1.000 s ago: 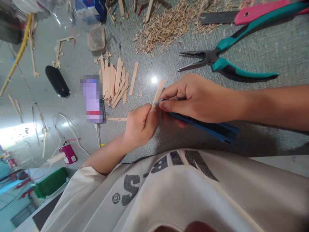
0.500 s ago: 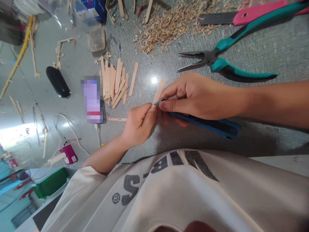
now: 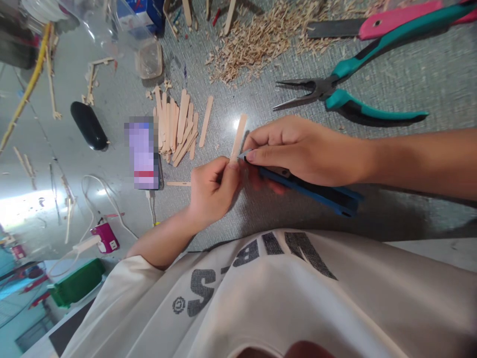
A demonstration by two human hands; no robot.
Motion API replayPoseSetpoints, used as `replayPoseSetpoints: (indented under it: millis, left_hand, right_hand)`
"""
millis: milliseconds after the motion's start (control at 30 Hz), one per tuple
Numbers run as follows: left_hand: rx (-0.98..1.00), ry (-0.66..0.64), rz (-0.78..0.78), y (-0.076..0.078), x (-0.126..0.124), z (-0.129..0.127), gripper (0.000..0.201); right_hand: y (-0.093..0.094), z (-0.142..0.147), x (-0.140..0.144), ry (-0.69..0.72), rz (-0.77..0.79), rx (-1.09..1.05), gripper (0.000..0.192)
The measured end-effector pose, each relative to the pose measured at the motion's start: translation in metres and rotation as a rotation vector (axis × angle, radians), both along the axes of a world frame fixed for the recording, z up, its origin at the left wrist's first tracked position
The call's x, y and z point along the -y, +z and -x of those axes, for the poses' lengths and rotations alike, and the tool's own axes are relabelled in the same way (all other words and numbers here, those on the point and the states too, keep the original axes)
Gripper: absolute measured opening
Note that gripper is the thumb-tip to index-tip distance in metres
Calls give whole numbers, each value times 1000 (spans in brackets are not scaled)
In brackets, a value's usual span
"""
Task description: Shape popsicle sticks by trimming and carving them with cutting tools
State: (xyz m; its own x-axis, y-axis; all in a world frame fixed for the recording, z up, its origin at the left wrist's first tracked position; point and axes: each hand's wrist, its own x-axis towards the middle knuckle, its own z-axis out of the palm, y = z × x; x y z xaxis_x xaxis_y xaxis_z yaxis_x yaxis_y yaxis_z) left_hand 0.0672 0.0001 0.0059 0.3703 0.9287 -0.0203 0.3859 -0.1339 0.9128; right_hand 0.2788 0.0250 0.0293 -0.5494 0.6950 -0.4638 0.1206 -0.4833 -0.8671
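Trimming step: left hand [image 3: 212, 191] pinches a stick [image 3: 237, 133]; right hand [image 3: 298, 149] grips a knife [image 3: 313, 191], blade at its 3 o'clock. Next likely needs a controlled cut.

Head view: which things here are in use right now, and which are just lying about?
In use:
left hand pinching wooden stick
right hand holding blue utility knife at the stick

Lying about:
teal pliers
stick pile
wood shavings
phone

wooden stick [image 3: 238, 136] now more upright, left hand [image 3: 213, 191] and right hand [image 3: 298, 149] shifted slightly left
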Motion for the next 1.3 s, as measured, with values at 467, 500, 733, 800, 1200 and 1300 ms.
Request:
replayPoseSetpoints:
  millis: [467,500,733,800,1200,1300]
  left_hand:
    - [-88,11,-6,5,2,-3,49]
    - [-94,9,-3,5,2,-3,50]
    - [-116,10,-12,6,3,-3,52]
    - [-126,7,-22,6,3,-3,53]
    - [-129,-2,-54,7,3,-4,52]
    - [-143,6,-42,6,3,-4,53]
  right_hand:
    - [1,2,0,-14,-27,64,31]
    - [2,2,0,-15,-26,72,33]
    - [2,0,1,13,-37,81,34]
    - [0,-1,2,16,-57,70,33]
    - [5,0,5,-48,-44,96,33]
    - [6,1,5,-50,-37,122,33]
